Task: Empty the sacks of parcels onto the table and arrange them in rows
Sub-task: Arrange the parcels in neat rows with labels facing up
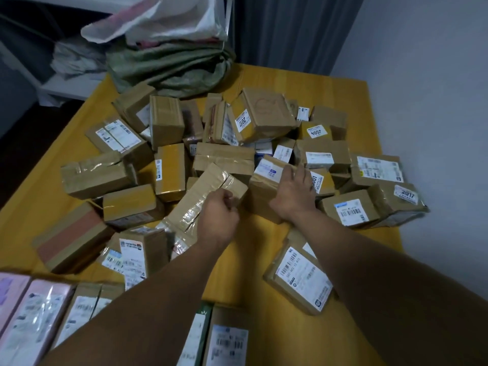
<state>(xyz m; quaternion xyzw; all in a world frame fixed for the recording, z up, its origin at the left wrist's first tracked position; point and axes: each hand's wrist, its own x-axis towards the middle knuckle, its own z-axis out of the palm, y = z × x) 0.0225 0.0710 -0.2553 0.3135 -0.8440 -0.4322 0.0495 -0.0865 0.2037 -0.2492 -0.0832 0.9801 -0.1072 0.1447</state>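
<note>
Where parcels (221, 157) lie heaped, brown, taped, labelled

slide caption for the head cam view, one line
Left hand grips a long taped parcel, right hand grips a labelled parcel in the heap on the yellow table, green sack behind.

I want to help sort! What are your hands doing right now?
Left hand: grips the long taped box.
Right hand: grips a labelled brown parcel.
</note>
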